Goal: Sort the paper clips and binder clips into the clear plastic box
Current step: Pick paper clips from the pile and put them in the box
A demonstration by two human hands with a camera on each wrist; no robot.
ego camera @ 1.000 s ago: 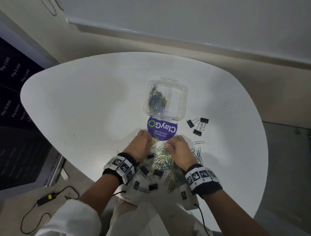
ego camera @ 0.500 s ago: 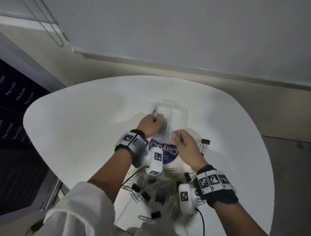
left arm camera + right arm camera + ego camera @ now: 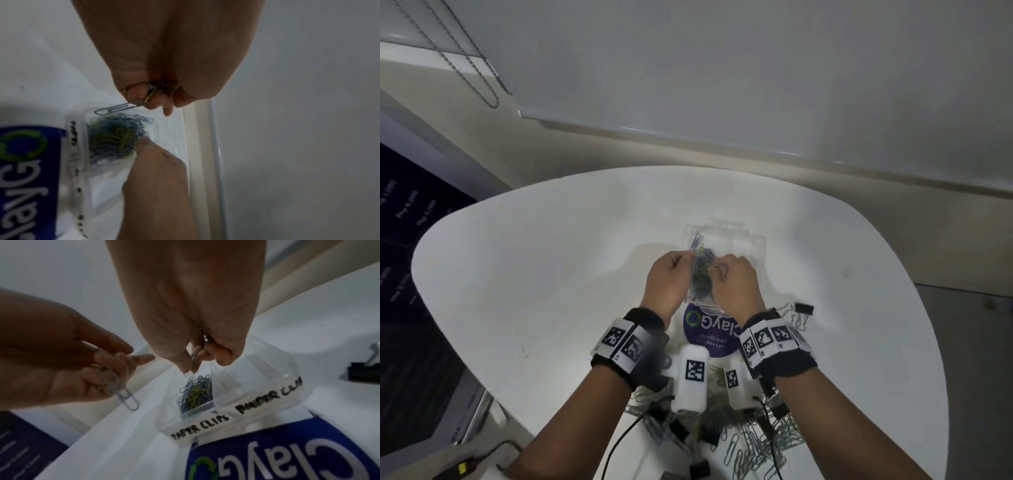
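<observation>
White table (image 3: 551,274) carries our clear plastic box (image 3: 755,246). Both our left hand (image 3: 667,284) and right hand (image 3: 736,287) have fingers (image 3: 186,363) pinching paper clips (image 3: 115,108) right above the labelled paper-clip compartment, probably ready to drop.

Both hands hover over the clear plastic box (image 3: 755,244) on the white tabletop (image 3: 551,274): left hand (image 3: 667,285) and right hand (image 3: 736,289) each pinch paper clips above its blue-green heap (image 3: 702,274); loose clips (image 3: 760,442) lie near the wrists

Head view: high, looking down on table (image 3: 517,274). 2 wrist views: close under palms, facing forward. All 3 share clear plastic box (image 3: 753,245) (image 3: 82,162) (image 3: 257,386).
</observation>
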